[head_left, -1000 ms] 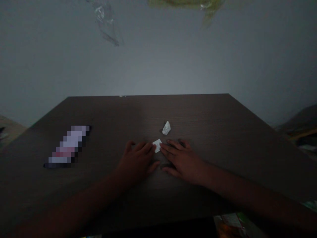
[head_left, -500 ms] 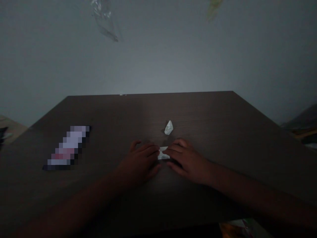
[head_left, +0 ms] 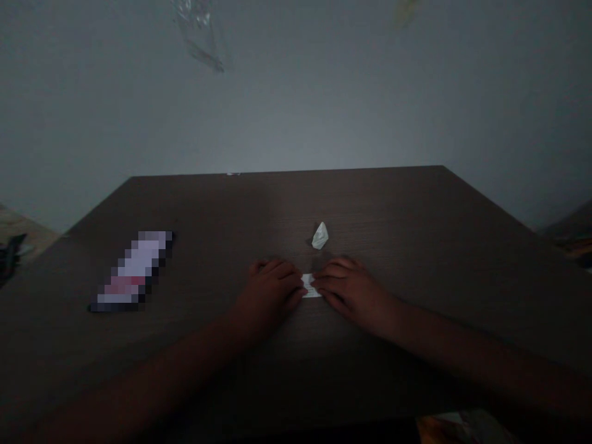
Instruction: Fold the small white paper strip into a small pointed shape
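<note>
A small white piece of paper (head_left: 311, 287) lies on the table between my two hands, with faint marks on it. My left hand (head_left: 272, 287) grips its left edge, fingers bent and thumb drawn in close to them. From the other side, my right hand (head_left: 345, 287) grips the right edge with its fingertips and thumb. The paper's outer ends are hidden under the fingers. Just beyond the hands stands a folded, pointed white paper piece (head_left: 320, 236), touching neither hand.
A phone (head_left: 134, 271) with a pixelated screen lies at the left of the dark wooden table (head_left: 370, 203). A pale wall (head_left: 305, 92) rises behind the table's far edge, with a clear plastic bag (head_left: 201, 37) against it. Something colourful (head_left: 444, 428) shows below the near edge.
My left thumb has come up from below to the paper, and my right fingers and thumb have closed in on it. More of the paper's marked face shows. The view has shifted slightly.
</note>
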Motion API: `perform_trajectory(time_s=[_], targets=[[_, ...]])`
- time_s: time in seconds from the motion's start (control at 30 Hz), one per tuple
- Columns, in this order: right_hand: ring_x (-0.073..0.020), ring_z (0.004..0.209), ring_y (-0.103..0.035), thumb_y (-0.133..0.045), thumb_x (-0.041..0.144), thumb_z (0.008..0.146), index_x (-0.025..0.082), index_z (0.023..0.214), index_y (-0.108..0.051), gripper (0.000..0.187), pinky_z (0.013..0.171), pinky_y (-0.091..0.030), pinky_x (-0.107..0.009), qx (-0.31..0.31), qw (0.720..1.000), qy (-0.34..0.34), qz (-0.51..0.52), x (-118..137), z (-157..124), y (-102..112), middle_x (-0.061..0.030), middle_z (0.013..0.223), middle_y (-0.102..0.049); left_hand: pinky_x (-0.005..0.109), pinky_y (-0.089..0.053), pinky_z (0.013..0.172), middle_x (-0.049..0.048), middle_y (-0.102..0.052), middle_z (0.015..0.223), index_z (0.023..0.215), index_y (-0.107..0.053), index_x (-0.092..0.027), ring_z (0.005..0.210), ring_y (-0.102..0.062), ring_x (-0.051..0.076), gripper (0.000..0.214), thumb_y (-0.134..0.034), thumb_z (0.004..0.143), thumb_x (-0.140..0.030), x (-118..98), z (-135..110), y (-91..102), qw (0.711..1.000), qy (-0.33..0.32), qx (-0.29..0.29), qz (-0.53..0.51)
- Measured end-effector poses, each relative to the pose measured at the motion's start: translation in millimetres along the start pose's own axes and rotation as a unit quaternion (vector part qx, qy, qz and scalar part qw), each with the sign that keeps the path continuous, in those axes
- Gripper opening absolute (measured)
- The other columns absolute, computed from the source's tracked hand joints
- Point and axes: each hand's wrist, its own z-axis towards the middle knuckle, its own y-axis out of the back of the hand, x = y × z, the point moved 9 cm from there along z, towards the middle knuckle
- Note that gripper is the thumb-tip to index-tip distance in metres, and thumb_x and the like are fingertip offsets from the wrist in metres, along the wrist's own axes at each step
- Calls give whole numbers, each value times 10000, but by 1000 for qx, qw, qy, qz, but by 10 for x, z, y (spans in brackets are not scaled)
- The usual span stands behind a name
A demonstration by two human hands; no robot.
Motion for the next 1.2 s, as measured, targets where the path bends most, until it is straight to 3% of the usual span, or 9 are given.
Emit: perform_trajectory(time_s=[0.17, 0.33, 0.5, 0.67, 0.87, 1.0, 1.2], targets=[[-305, 1224, -721, -711, 220, 1106, 290, 1279, -848, 231, 1057, -501, -503, -11, 1000, -12, -5, -23, 10, -10, -67, 1255, -859, 547, -507, 1131, 57, -830, 1202, 1145, -796, -249, 1189, -753, 321, 142, -692, 1080, -179, -101, -26, 19, 999, -25, 1, 43], [-312, 1233, -724, -717, 221, 1097, 298, 1275, -853, 236, 1057, -508, -511, -12, 1000, -19, -11, -37, 16, -9, -64, 1280, -858, 647, -474, 1231, 82, -828, 1267, 1247, -791, -249, 1227, -757, 348, 226, -678, 1073, -158, -174, -81, 3, 996, -45, 18, 75], [-315, 1238, -734, -726, 208, 1085, 289, 1290, -857, 256, 1084, -519, -532, -8, 1000, -19, -14, -29, 7, 23, -74, 1297, -856, 686, -452, 1304, 123, -784, 1486, 1423, -770, -298, 1393, -729, 377, 358, -706, 1076, -233, -283, -190, -59, 991, -91, 19, 99], [-324, 1269, -729, -755, 247, 1083, 288, 1259, -866, 212, 1079, -521, -534, -2, 1000, -18, -25, -15, -4, 39, -67, 1329, -858, 785, -438, 1286, 215, -709, 1592, 1478, -749, -211, 1478, -675, 445, 430, -764, 1064, -327, -310, -262, -108, 986, -108, 39, 122], [-331, 1268, -715, -749, 233, 1092, 292, 1281, -855, 225, 1081, -513, -557, 0, 1000, -17, -8, -22, -2, 44, -64, 1318, -851, 768, -413, 1302, 128, -730, 1562, 1437, -767, -295, 1472, -665, 391, 365, -769, 1074, -334, -259, -235, -25, 989, -103, 50, 92], [-309, 1208, -703, -727, 215, 1099, 241, 1208, -854, 169, 1102, -525, -528, 7, 1000, 16, 4, 9, 7, 49, -76, 1206, -839, 762, -372, 1325, 88, -747, 1503, 1410, -779, -288, 1432, -671, 368, 326, -746, 1098, -379, -260, -231, 2, 991, -98, 29, 87], [-295, 1087, -684, -718, 219, 1093, 206, 1153, -834, 132, 1038, -556, -500, 13, 998, 51, -39, 156, -37, 57, -100, 1096, -800, 744, -326, 1353, 76, -779, 1441, 1344, -789, -259, 1422, -676, 349, 256, -662, 1123, -278, -306, -244, 46, 994, -78, 5, 71]])
